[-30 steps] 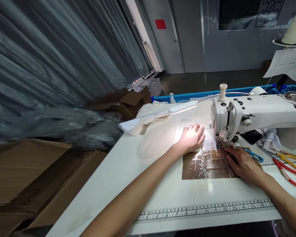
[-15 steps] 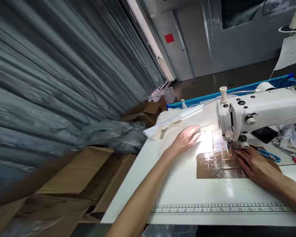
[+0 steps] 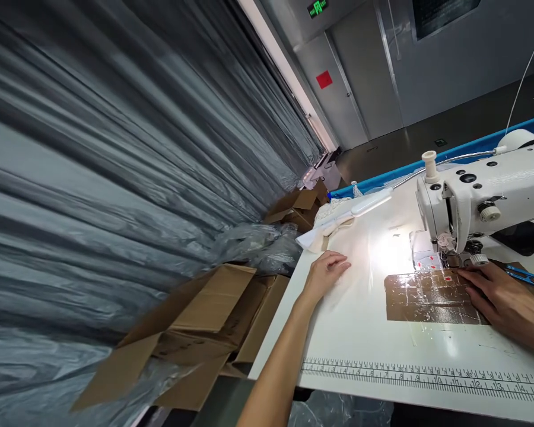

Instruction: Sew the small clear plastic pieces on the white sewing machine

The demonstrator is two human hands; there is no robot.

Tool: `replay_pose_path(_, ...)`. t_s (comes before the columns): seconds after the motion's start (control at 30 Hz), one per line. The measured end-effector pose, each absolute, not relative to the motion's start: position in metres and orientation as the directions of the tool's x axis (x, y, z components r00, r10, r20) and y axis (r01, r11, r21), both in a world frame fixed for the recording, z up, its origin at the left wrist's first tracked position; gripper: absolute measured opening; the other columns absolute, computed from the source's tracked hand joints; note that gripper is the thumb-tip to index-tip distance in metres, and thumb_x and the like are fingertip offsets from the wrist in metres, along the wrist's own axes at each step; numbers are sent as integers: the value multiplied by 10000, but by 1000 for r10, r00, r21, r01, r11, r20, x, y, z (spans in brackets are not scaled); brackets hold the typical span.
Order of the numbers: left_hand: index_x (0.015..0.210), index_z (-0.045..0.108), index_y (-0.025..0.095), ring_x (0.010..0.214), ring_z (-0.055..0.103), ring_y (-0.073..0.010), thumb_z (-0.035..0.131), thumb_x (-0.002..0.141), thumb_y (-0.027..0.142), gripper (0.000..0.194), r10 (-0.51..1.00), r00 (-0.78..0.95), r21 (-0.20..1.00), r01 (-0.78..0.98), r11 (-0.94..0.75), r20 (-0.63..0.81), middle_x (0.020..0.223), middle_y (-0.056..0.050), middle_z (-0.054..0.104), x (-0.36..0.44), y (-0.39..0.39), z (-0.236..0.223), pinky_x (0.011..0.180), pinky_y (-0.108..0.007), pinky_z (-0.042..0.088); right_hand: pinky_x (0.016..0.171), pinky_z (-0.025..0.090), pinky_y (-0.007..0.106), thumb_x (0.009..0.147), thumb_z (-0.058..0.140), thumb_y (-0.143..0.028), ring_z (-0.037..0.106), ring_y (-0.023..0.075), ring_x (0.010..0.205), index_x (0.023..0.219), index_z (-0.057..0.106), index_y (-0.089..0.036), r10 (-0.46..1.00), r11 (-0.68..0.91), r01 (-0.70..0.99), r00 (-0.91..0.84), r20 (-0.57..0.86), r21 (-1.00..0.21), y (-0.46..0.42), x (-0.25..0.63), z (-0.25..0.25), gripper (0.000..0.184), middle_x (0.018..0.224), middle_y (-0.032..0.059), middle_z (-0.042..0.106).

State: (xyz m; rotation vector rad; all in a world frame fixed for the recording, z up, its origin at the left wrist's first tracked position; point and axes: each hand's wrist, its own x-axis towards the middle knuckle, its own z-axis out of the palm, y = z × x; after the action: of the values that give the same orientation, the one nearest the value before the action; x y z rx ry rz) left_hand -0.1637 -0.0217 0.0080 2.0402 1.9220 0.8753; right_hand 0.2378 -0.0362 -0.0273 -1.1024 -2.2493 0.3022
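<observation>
A: Where's the small, white cloth with red marks (image 3: 421,249)?
B: By the needle of the white sewing machine (image 3: 516,184), at the far edge of the shiny brown taped sheet (image 3: 427,302). Likely light, limp; best held flat by its left edge.
A: Hands?
B: Left hand (image 3: 324,276) released, loosely curled. Right hand (image 3: 501,292) flat on the sheet; can't tell if it grips cloth.
A: Surroundings?
B: Glossy white tabletop (image 3: 360,332), printed black ruler scale (image 3: 427,378), brown cardboard box (image 3: 213,302), grey curtain (image 3: 137,148).
</observation>
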Motion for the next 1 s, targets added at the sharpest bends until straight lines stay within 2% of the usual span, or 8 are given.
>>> replay_pose_path(0.1, 776, 748, 188, 837, 679, -204, 612, 815, 499, 342, 957, -44, 560, 819, -130, 286, 871, -82, 707, -159, -22, 11, 727, -299, 569, 722, 574, 413, 980, 328, -367, 645, 242, 797, 1054, 676, -229, 789, 609, 665, -457, 410, -432, -37, 237, -24, 381, 960, 120, 635)
replay_pose_path(0.23, 777, 740, 180, 895, 677, -221, 595, 824, 483, 339, 947, -81, 595, 794, -127, 310, 1010, -110, 698, -151, -26, 18, 628, -276, 559, 757, 574, 383, 991, 302, -337, 646, 224, 821, 1043, 673, -199, 784, 621, 647, -489, 384, -443, -38, 236, -16, 399, 939, 119, 627)
replay_pose_path(0.37, 743, 696, 189, 1004, 669, -241, 606, 828, 427, 269, 924, -52, 611, 763, -208, 379, 1056, -105, 709, -127, -32, 24, 727, -312, 573, 799, 573, 378, 962, 338, -282, 646, 228, 865, 1073, 665, -195, 792, 610, 634, -484, 371, -476, -38, 235, -14, 355, 991, 125, 641)
replay_pose_path(0.5, 754, 666, 192, 987, 700, -232, 597, 865, 340, 198, 930, 145, 621, 708, -337, 339, 1063, -104, 735, -87, -46, 23, 895, -388, 556, 829, 574, 403, 951, 354, -262, 653, 240, 886, 1107, 658, -206, 806, 592, 629, -461, 371, -505, -38, 234, -15, 346, 1035, 126, 649)
replay_pose_path(0.6, 786, 669, 195, 1005, 705, -218, 577, 892, 278, 163, 910, 332, 661, 629, -409, 247, 1080, -105, 739, -56, -63, 19, 897, -383, 566, 827, 577, 397, 945, 364, -251, 653, 247, 899, 1087, 669, -193, 798, 603, 620, -469, 378, -503, -38, 234, -15, 341, 1010, 136, 644)
replay_pose_path(0.77, 810, 709, 213, 1113, 666, -247, 637, 866, 283, 115, 754, 630, 658, 489, -572, 187, 1139, -107, 724, -30, -82, 17, 978, -436, 536, 824, 575, 409, 944, 363, -242, 641, 249, 911, 1081, 671, -191, 810, 586, 638, -475, 344, -499, -39, 234, -14, 341, 1021, 137, 639)
replay_pose_path(0.83, 874, 722, 213, 1079, 676, -242, 617, 894, 297, 135, 783, 585, 636, 525, -565, 213, 1123, -109, 726, -31, -79, 16, 958, -434, 547, 843, 568, 406, 954, 347, -238, 633, 245, 930, 1090, 664, -184, 808, 588, 643, -482, 337, -490, -39, 234, -14, 349, 1035, 137, 633)
replay_pose_path(1.0, 1017, 692, 211, 1058, 659, -247, 551, 924, 317, 200, 923, 229, 477, 803, -358, 308, 1109, -105, 699, -47, -55, 5, 908, -444, 557, 853, 559, 405, 968, 337, -241, 618, 250, 954, 1103, 659, -166, 806, 591, 656, -498, 319, -470, -38, 234, -17, 358, 1033, 144, 616)
